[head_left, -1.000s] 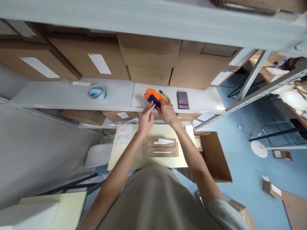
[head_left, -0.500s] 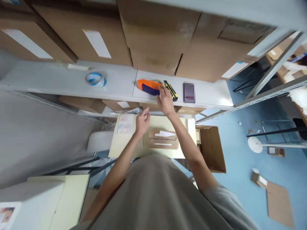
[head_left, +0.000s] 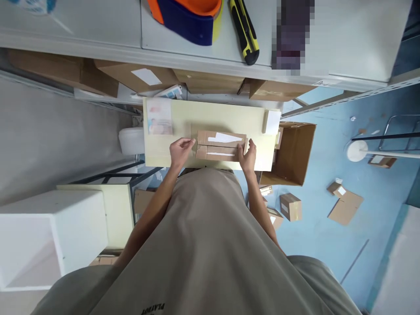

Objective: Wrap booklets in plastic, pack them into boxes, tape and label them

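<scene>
A flat brown cardboard box (head_left: 218, 153) with torn white label pieces and a seam along its top lies on the pale yellow table (head_left: 259, 151). My right hand (head_left: 247, 156) is at its right end, thumb on top and fingers around the end edge. Just off the left end is my left hand (head_left: 181, 152), its fingertips pinched together; whatever they hold, if anything, is too small to tell.
On the grey shelf (head_left: 114, 33) ahead are an orange and blue tape dispenser (head_left: 188, 24), a yellow and black cutter (head_left: 244, 33) and a blurred-out dark object (head_left: 290, 35). A printed sheet (head_left: 159, 116) and a white stack (head_left: 272, 122) flank the box. A large open carton (head_left: 295, 153) stands right.
My right hand has come down from the dispenser and cutter on the shelf to the box's right end. My left hand has moved to the box's left side. The view has tilted down.
</scene>
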A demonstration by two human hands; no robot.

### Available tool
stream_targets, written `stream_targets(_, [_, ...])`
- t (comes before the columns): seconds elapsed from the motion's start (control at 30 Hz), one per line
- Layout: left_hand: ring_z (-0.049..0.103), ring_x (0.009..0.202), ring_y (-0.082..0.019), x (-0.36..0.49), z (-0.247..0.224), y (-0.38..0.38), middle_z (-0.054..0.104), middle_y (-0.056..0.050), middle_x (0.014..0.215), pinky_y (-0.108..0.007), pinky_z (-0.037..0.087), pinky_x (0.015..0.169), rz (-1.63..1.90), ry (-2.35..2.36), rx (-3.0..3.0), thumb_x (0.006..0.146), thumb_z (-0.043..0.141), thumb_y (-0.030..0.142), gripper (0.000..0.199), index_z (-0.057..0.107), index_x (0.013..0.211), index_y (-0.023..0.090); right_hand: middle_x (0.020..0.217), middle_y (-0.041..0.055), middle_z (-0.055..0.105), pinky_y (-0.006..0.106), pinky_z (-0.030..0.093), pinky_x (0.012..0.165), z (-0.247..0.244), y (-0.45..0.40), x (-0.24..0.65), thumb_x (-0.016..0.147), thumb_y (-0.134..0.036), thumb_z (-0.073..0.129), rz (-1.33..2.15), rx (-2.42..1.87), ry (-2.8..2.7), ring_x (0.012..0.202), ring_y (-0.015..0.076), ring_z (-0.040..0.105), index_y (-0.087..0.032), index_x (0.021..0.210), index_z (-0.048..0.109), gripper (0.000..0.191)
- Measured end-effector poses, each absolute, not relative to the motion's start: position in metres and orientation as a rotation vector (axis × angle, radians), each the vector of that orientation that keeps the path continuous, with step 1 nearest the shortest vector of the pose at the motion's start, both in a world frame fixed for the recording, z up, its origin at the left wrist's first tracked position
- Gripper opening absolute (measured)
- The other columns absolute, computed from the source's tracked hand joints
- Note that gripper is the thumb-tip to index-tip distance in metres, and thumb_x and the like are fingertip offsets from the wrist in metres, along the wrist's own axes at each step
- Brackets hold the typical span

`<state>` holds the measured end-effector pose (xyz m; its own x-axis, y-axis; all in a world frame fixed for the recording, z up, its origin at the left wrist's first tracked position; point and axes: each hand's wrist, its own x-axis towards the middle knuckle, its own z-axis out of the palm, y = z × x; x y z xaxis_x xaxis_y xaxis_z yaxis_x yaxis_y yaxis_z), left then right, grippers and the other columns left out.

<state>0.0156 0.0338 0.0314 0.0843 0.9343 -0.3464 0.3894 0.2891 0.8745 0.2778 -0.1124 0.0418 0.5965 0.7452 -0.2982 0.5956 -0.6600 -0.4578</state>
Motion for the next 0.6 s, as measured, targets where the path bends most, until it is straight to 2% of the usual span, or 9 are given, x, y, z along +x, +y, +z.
stream_targets(0.1, [0.077,0.084,-0.019,0.016,0.026,0.043,0.078,-0.005,0.085,-0.031,0.061,0.083,0.635,1.430,1.265,0.094,0.070,0.053,0.032,0.068,0.087,0.022,0.164,0.0326,0.046,0.047,0.048,0.119,0.032,-0.108,0.277,0.114,-0.047,0.031,0.734,-2.490,-1.096,0.156,0.0314,0.046,-0.003,0.169,0.024,0.070])
stream_targets(0.17, [0.074,0.074,-0.017,0.010,0.022,0.051,0.072,-0.004,0.076,-0.030,0.061,0.077,0.646,1.446,1.270,0.101,0.061,0.059,0.042,0.063,0.081,0.022,0.165,0.0325,0.045,0.044,0.049,0.118,0.025,-0.106,0.279,0.115,-0.050,0.026,0.770,-2.469,-1.091,0.155,0.0298,0.047,-0.003,0.169,0.021,0.072])
stream_targets(0.27, [0.067,0.063,-0.015,-0.003,0.019,0.060,0.064,-0.002,0.066,-0.029,0.059,0.071,0.668,1.589,1.293,0.106,0.050,0.063,0.052,0.055,0.073,0.023,0.166,0.0309,0.045,0.046,0.046,0.122,0.015,-0.105,0.281,0.112,-0.062,0.025,0.811,-2.364,-1.008,0.154,0.0307,0.049,-0.004,0.169,0.024,0.082])
stream_targets(0.33, [0.070,0.072,-0.016,-0.006,0.018,0.060,0.071,-0.004,0.077,-0.029,0.060,0.076,0.632,1.646,1.325,0.105,0.055,0.060,0.044,0.062,0.082,0.022,0.168,0.0297,0.043,0.050,0.043,0.125,0.013,-0.107,0.280,0.108,-0.074,0.028,0.814,-2.278,-0.929,0.156,0.0340,0.047,-0.006,0.169,0.027,0.091])
stream_targets(0.4, [0.075,0.094,-0.019,0.000,0.021,0.053,0.078,-0.009,0.103,-0.031,0.060,0.088,0.542,1.614,1.382,0.098,0.069,0.055,0.034,0.068,0.102,0.021,0.171,0.0282,0.040,0.054,0.041,0.126,0.013,-0.109,0.274,0.103,-0.082,0.033,0.800,-2.225,-0.865,0.156,0.0368,0.046,-0.009,0.171,0.024,0.101])
stream_targets(0.47, [0.074,0.114,-0.024,0.015,0.024,0.040,0.078,-0.013,0.122,-0.035,0.058,0.098,0.384,1.518,1.459,0.091,0.078,0.053,0.044,0.068,0.118,0.021,0.174,0.0271,0.035,0.055,0.043,0.124,0.014,-0.110,0.266,0.098,-0.088,0.041,0.788,-2.215,-0.837,0.155,0.0391,0.047,-0.011,0.174,0.017,0.111])
stream_targets(0.53, [0.073,0.121,-0.032,0.033,0.026,0.028,0.078,-0.017,0.124,-0.040,0.057,0.101,0.191,1.487,1.534,0.085,0.082,0.058,0.055,0.069,0.122,0.019,0.174,0.0278,0.035,0.058,0.047,0.121,0.014,-0.110,0.259,0.091,-0.092,0.050,0.794,-2.266,-0.822,0.153,0.0433,0.049,-0.010,0.175,0.012,0.123])
stream_targets(0.6, [0.073,0.119,-0.039,0.046,0.025,0.020,0.079,-0.019,0.117,-0.043,0.057,0.097,0.040,1.529,1.598,0.082,0.083,0.064,0.059,0.071,0.117,0.018,0.169,0.0290,0.044,0.060,0.050,0.115,0.011,-0.111,0.256,0.088,-0.094,0.053,0.817,-2.331,-0.789,0.148,0.0466,0.054,-0.010,0.175,0.011,0.128])
